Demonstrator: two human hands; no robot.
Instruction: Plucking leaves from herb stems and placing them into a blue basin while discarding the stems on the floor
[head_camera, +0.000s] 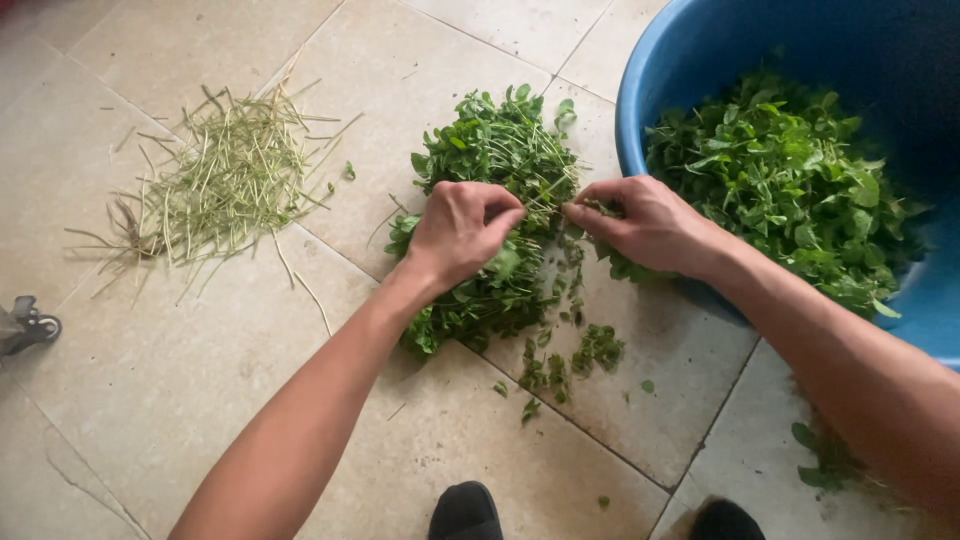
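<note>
View from above onto a tiled floor (420, 60), with the two hands meeting at the centre of the frame. The left hand (458, 230) is curled nearly closed, thumb and forefinger pinched on a thin leafy sprig (545, 205) that runs across to the right hand (650, 225), whose fingers are likewise drawn in and pinching the sprig's other end; the stalk is thus held taut between two grips, a hold suited to stripping leaves from a stem. Directly beneath the hands lies the pile of leafy stalks (490, 200), placed mid-frame so that both hands reach it without stretching. The blue tub (640, 90) at upper right stands just beside the right hand and holds a mass of loose green leaves (780, 180). Bare pale stems (220, 180) are heaped apart at upper left, well clear of the greens, on the left hand's side. Small leaf scraps (590, 350) lie scattered below the pile. Two dark shoe tips (465, 510) show at the lower edge.
</note>
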